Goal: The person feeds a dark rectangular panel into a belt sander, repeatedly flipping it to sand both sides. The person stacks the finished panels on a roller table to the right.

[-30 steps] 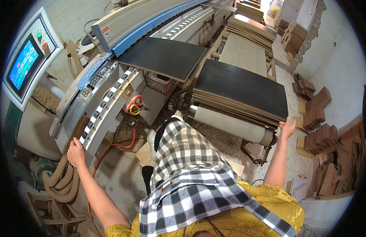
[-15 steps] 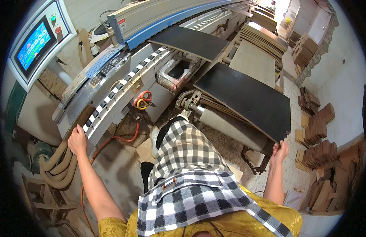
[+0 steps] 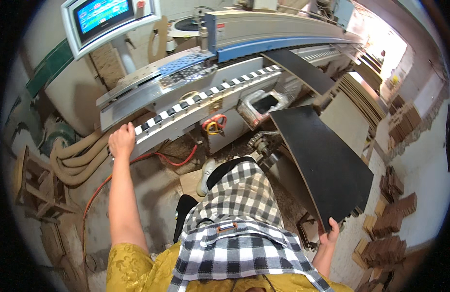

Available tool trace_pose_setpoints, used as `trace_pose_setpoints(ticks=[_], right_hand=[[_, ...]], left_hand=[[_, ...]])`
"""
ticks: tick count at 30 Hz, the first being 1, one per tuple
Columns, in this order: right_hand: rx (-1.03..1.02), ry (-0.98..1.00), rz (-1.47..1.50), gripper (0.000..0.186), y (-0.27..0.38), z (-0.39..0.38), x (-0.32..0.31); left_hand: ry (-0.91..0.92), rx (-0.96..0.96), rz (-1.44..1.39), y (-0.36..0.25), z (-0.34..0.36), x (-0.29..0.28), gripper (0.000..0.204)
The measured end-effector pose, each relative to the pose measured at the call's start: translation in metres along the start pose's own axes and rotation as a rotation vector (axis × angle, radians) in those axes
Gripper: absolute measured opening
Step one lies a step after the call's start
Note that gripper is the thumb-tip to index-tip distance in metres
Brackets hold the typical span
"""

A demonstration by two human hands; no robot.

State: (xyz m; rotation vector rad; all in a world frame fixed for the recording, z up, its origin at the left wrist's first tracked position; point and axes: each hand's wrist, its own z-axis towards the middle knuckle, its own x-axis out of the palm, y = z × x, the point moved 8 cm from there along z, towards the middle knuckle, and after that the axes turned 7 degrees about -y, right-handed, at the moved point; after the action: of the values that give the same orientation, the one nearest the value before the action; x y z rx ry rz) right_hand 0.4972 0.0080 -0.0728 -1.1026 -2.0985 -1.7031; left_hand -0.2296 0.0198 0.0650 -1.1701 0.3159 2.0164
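While the long grey-and-blue machine (image 3: 283, 35) stretches toward the bright far end of the room, brown board stacks (image 3: 395, 211) stand on the floor by the right wall. Above a shadowed roller (image 3: 288, 181), the black panel (image 3: 327, 160) sits askew, its long axis slanting from upper left to lower right, one corner pointing toward the person. The right hand (image 3: 329, 233) grasps that corner; the left hand (image 3: 122, 141) curls at the wheeled rail's (image 3: 188, 108) end, its grip unclear.

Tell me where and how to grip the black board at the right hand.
Grip the black board by its near corner, coming from the person's side, probably best with thumb above and fingers beneath. It is broad, flat and thin-edged, and that corner points toward the person; the right hand is at it.
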Motion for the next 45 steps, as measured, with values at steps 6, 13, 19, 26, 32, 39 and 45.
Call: trace_pose_setpoints(ticks=[6,13,19,26,32,39,45], right_hand=[[0.083,0.166,-0.019,0.047,-0.012,0.005,0.059],[0.332,0.459,-0.111,0.039,-0.087,-0.007,0.207],[0.494,0.731,-0.205,0.041,-0.165,-0.048,0.285],[0.734,1.233,-0.513,0.044,-0.220,-0.119,0.331],[0.558,1.333,-0.624,0.027,-0.236,-0.128,0.343],[0.458,1.312,-0.632,0.024,-0.231,-0.128,0.345],[0.377,1.244,-0.669,0.024,-0.226,-0.113,0.341]], left_hand=[[-0.064,-0.005,-0.003,0.004,-0.005,-0.011,0.042],[-0.058,-0.015,-0.012,0.004,-0.003,-0.010,0.042],[-0.048,-0.020,-0.005,0.004,-0.004,-0.010,0.041],[-0.070,-0.002,0.004,0.000,-0.006,-0.015,0.041],[-0.086,0.012,-0.006,0.000,-0.006,-0.015,0.041],[-0.072,-0.007,-0.007,-0.001,-0.008,-0.017,0.040],[-0.062,-0.016,-0.008,-0.001,-0.008,-0.017,0.040]])
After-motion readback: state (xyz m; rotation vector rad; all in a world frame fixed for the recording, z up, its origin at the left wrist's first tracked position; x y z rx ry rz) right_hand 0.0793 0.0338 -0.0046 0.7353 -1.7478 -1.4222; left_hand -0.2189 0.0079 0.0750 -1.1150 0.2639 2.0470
